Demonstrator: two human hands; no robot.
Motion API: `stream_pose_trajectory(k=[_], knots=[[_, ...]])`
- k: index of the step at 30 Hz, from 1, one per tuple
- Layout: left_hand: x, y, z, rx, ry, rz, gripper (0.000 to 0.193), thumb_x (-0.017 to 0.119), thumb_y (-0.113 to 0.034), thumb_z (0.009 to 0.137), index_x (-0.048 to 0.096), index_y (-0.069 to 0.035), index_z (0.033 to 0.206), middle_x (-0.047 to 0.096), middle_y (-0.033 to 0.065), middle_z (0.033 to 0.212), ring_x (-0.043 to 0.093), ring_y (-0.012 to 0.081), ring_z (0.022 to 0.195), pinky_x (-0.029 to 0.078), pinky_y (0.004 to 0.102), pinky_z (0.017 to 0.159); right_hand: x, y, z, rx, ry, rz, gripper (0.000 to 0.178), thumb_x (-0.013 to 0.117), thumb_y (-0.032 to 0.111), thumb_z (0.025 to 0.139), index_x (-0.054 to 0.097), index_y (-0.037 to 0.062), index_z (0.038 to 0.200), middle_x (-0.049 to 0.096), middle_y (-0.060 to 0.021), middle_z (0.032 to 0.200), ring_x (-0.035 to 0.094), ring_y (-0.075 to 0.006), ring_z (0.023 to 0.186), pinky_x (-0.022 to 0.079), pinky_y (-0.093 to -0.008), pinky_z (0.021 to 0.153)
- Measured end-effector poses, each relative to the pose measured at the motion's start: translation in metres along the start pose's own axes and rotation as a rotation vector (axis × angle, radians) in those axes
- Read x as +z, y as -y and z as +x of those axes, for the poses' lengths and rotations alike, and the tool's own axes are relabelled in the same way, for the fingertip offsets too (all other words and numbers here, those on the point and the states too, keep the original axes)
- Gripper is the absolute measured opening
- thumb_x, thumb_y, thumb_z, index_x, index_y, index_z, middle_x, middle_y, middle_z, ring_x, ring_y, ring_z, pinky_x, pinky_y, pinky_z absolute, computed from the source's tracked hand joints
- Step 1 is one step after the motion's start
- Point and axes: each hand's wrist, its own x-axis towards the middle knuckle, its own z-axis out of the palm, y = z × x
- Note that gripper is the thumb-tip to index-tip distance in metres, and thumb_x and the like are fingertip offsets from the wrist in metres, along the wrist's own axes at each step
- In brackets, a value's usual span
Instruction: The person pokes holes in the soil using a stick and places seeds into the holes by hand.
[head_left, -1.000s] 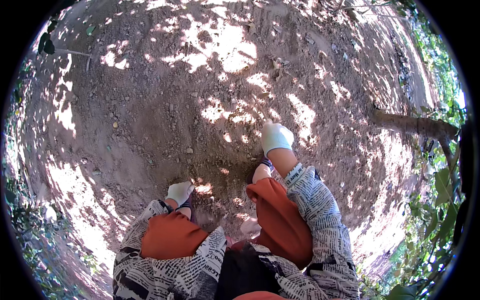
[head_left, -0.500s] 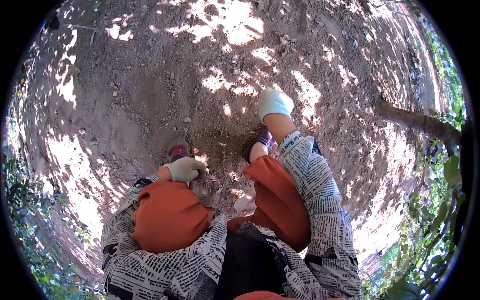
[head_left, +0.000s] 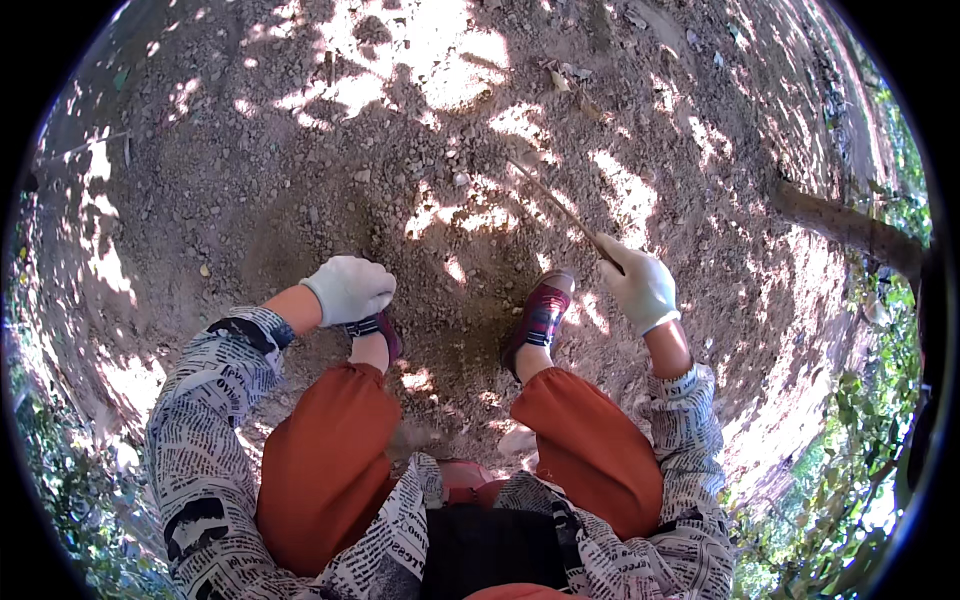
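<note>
My right hand (head_left: 642, 287), in a white knit glove, is closed round one end of a thin brown stick (head_left: 556, 203). The stick slants away to the upper left, and its far tip is over or on the soil; I cannot tell whether it touches. My left hand (head_left: 350, 291), gloved the same way, is curled into a fist just in front of my left shoe (head_left: 388, 338). Whatever that fist may hold is hidden. Between my hands my right shoe (head_left: 541, 312), dark red and patterned, stands on the ground.
Loose, pebbly brown soil (head_left: 300, 200) spreads around my feet, patched with sunlight. A thick branch or root (head_left: 850, 228) juts in from the right. Green leafy plants (head_left: 850, 450) line the right and lower left rims. Dry leaves (head_left: 570, 80) lie farther ahead.
My left hand has moved forward from beside my knee. My right hand has swung right and back, and the stick in it now shows. My knees have shifted and both shoes show more fully.
</note>
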Motion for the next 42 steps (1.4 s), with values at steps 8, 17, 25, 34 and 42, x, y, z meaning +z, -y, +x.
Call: stream_pose_trajectory(k=[8,17,25,34,42], knots=[[-0.120,0.081,0.126,-0.145,-0.283,0.138,0.032,0.054,-0.026,0.093,0.056,-0.015,0.123,0.065,0.0086,0.106,0.066,0.0269,0.093,0.055,0.0379,0.082,-0.098,-0.025,0.006,0.199,-0.028,-0.012,0.033,0.059,0.018,0.087,0.066,0.0138,0.119,0.069,-0.0140,0.087,0.069,-0.0261,0.076,0.052,-0.0351,0.071],[-0.186,0.046,0.316,0.055,-0.471,0.567,0.072,0.065,-0.033,0.084,0.032,-0.023,0.148,0.033,0.0100,0.152,0.062,0.0187,0.086,0.057,0.0318,0.065,-0.089,-0.047,0.048,0.231,-0.037,-0.298,0.031,0.063,0.020,0.087,0.066,0.0160,0.118,0.061,-0.0153,0.070,0.063,-0.0307,0.059,0.050,-0.0410,0.055],[-0.209,0.034,0.397,0.063,-0.267,0.511,0.022,0.054,-0.025,0.092,0.060,-0.011,0.109,0.061,0.0082,0.083,0.066,0.0195,0.078,0.054,0.0294,0.060,-0.104,-0.031,0.060,0.280,0.034,-0.369,0.037,0.062,0.016,0.086,0.064,0.0186,0.123,0.059,-0.0125,0.068,0.061,-0.0288,0.055,0.049,-0.0403,0.051],[-0.275,0.146,0.380,-0.529,-0.632,-0.905,0.023,0.057,-0.017,0.094,0.062,-0.011,0.115,0.068,0.0091,0.102,0.066,0.0243,0.088,0.051,0.0332,0.077,-0.105,-0.051,0.053,0.306,-0.006,-0.283,0.036,0.064,0.016,0.084,0.066,0.0157,0.119,0.059,-0.0125,0.069,0.060,-0.0300,0.054,0.048,-0.0410,0.050],[-0.313,0.208,0.403,-0.655,-0.477,-0.224,0.046,0.067,-0.038,0.086,0.059,-0.009,0.120,0.067,0.0180,0.107,0.063,0.0366,0.101,0.050,0.0442,0.085,-0.102,-0.049,0.055,0.254,-0.049,-0.273,0.033,0.066,0.015,0.083,0.067,0.0151,0.116,0.059,-0.0127,0.068,0.060,-0.0306,0.054,0.048,-0.0413,0.049]])
